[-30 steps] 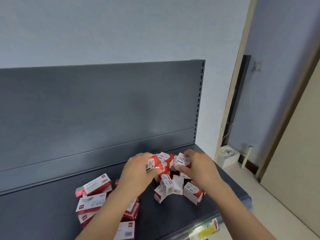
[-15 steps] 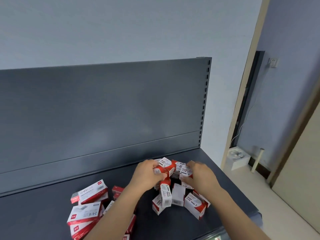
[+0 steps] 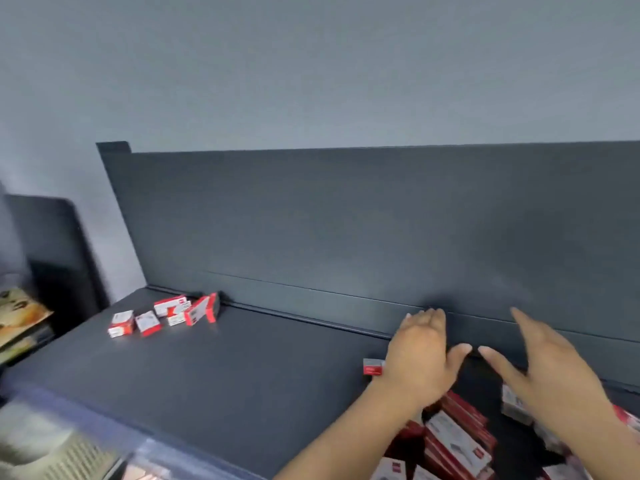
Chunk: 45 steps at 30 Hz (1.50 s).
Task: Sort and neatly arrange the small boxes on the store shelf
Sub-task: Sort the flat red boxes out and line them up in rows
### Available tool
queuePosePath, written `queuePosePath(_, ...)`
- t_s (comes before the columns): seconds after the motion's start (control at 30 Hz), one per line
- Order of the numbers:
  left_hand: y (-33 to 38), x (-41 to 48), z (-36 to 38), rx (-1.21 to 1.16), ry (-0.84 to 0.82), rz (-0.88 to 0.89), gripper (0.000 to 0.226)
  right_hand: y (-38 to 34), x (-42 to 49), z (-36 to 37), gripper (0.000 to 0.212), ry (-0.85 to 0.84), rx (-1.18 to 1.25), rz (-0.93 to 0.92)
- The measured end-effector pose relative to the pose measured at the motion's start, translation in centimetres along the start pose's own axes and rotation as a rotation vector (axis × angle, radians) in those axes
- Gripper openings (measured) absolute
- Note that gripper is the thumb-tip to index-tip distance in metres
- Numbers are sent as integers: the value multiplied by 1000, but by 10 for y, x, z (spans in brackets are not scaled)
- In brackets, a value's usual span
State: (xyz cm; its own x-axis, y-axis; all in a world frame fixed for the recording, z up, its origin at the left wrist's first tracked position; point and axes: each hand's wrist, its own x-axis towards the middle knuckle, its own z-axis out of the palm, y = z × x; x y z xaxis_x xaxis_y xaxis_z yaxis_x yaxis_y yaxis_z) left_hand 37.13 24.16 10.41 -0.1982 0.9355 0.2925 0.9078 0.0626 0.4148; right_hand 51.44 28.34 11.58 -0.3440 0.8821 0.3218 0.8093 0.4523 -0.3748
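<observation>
Small red-and-white boxes lie on a dark grey store shelf (image 3: 242,368). One loose cluster of small boxes (image 3: 166,315) sits at the far left by the back panel. A single small box (image 3: 373,367) lies just left of my left wrist. Longer red-and-white boxes (image 3: 457,441) are piled under my forearms at the lower right, with more small boxes (image 3: 516,405) behind my right hand. My left hand (image 3: 420,355) and my right hand (image 3: 550,362) hover above the shelf near the back panel, fingers spread, holding nothing. The image is blurred by motion.
The shelf's upright back panel (image 3: 346,220) runs along the rear. A dark unit (image 3: 52,254) stands left of the shelf, with printed packets (image 3: 17,317) below it. A pale ribbed object (image 3: 52,452) sits under the shelf's front edge.
The view has swung left, revealing the shelf's left end and a second cluster of boxes. Both hands have let go of the small boxes and lifted open above the shelf.
</observation>
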Motion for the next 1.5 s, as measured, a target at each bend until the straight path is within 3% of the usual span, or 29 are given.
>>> queuePosePath(0.27, -157, -38, -80, 67, 114, -115, 64, -160, 15, 73, 72, -97, 12, -234)
queuePosePath(0.53, -340, -76, -166, 90, 90, -268, 60, -331, 30, 175, 67, -247, 49, -298)
queuePosePath(0.77, -453, -95, -187, 64, 83, -432, 54, -403, 46, 250, 59, -407, -8, -285)
queuePosePath(1.03, -523, -107, -192, 125, 146, -753, 49, -445, 51, 302, 53, -397, 16, -376)
queuePosePath(1.2, -541, -105, -194, 157, 132, -865, 54, -474, 47, 322, 34, -355, 109, -486)
queuePosePath(1.3, -545, -98, -192, 154, 124, -905, 58, -495, 41, 338, 34, -394, 114, -525)
queuePosePath(1.4, -548, -95, -193, 154, 92, -902, 44, -510, 36, 352, 42, -440, 91, -521)
queuePosePath(1.5, -560, -101, -197, 106, 121, -900, 23, -515, 41, 354, 39, -372, 42, -533)
